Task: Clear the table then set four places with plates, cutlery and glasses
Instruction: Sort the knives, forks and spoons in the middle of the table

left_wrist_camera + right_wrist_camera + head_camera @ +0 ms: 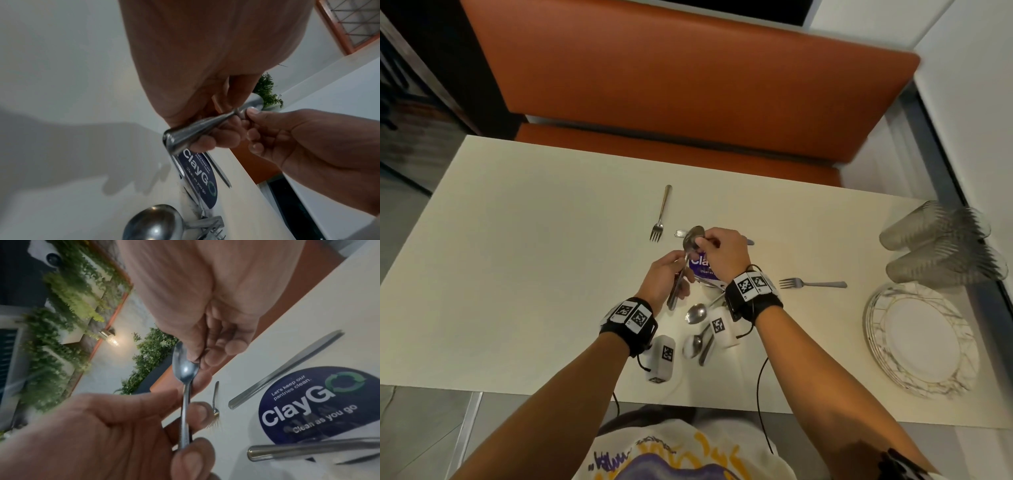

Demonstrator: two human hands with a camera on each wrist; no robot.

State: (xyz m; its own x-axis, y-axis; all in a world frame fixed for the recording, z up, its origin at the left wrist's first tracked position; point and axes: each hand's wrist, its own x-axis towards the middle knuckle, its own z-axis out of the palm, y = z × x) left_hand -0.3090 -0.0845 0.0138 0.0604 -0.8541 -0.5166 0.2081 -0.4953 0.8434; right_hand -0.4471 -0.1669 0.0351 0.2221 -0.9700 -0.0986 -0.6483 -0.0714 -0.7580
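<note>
1. Setting: cream rectangular table point(534, 240) in front of an orange upholstered bench seat point(688, 85).
2. Left hand point(666, 279): raised above the table centre, palm turned inward, fingers curled round the handles of a bundle of steel cutlery point(675, 294), held upright with the handle ends pointing down toward the person.
3. Right hand point(726, 251): raised just beside the left hand, wrist bent, thumb and fingertips pinching the bowl end of a steel spoon point(693, 238) that belongs to the bundle.
4. Under the hands: round dark-blue "ClayGo" sticker point(312, 405) on the table top, with a steel knife point(287, 368) lying beside it.
5. Loose on the table: one steel fork point(661, 214) beyond the hands; a second steel fork point(811, 283) to the right; two steel spoons point(697, 325) near the person.
6. Right edge of the table: stack of white marble-patterned plates point(921, 339); ribbed clear glasses point(941, 243) just beyond the stack, blurred.
</note>
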